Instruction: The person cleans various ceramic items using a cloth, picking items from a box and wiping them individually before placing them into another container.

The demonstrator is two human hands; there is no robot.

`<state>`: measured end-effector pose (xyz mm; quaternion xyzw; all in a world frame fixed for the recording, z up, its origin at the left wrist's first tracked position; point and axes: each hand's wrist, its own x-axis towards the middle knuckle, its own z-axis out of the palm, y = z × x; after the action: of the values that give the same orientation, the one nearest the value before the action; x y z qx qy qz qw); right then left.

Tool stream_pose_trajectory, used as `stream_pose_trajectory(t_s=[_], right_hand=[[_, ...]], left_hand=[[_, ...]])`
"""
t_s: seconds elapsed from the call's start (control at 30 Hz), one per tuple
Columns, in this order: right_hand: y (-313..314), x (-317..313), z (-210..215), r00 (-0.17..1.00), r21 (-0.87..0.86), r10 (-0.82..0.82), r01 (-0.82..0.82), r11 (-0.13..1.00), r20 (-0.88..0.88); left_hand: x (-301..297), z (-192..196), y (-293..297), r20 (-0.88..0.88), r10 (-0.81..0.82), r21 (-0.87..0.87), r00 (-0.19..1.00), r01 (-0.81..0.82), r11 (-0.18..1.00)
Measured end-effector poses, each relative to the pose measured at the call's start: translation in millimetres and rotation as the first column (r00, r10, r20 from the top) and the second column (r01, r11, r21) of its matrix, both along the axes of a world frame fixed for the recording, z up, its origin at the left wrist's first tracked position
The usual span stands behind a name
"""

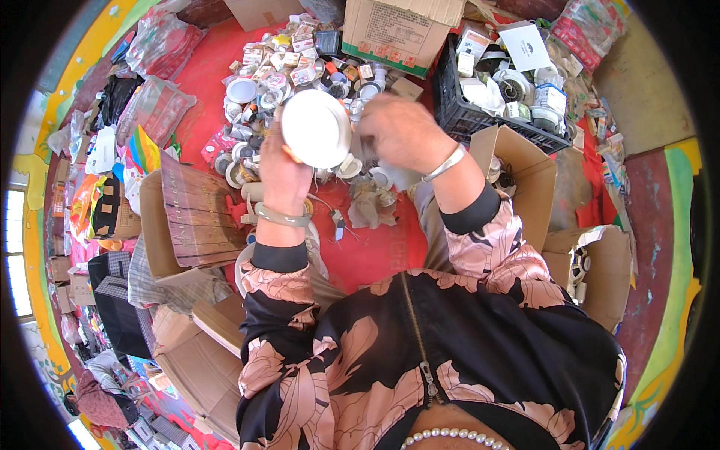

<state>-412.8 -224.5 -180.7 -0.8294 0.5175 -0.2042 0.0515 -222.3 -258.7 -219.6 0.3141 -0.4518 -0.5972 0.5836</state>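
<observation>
The person's left hand [285, 176] is closed around the near-left rim of a white round disc [316, 129], the thumb near its lower edge, and holds it raised above the red floor [382, 251] with its smooth face toward the viewer. The right hand [409, 133] is just beside the disc's right edge with its fingers curled; it is blurred, so whether it grips anything cannot be told. Behind and below the hands, a heap of small boxes and round fittings [281, 71] spreads toward the floor's far edge, where a large cardboard box [397, 34] stands. A black crate [465, 124], filled with more white and dark fittings, sits toward the far right corner. Nearer along the right edge is an open carton [536, 176] with some items inside, and along the left side another carton [201, 214]. A crumpled translucent bag [373, 206] lies on the floor at the heap's near side.
</observation>
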Motion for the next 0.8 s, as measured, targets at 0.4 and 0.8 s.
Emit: stream_pose_trajectory(t_s=[0.4,0.8], right_hand=[[-4.8,34.7,-5.0,0.868,-0.550,0.379,-0.155,0.821,0.321],[4.0,50.9,-14.7,0.981,-0.368,-0.129,0.174,0.913,0.144]], left_hand=[[7.7,-2.1,1.4,-0.335,-0.175,0.219,0.926,0.257,0.941],[-0.4,6.0,6.9,-0.010,0.015,0.127,1.000,-0.014,0.992]])
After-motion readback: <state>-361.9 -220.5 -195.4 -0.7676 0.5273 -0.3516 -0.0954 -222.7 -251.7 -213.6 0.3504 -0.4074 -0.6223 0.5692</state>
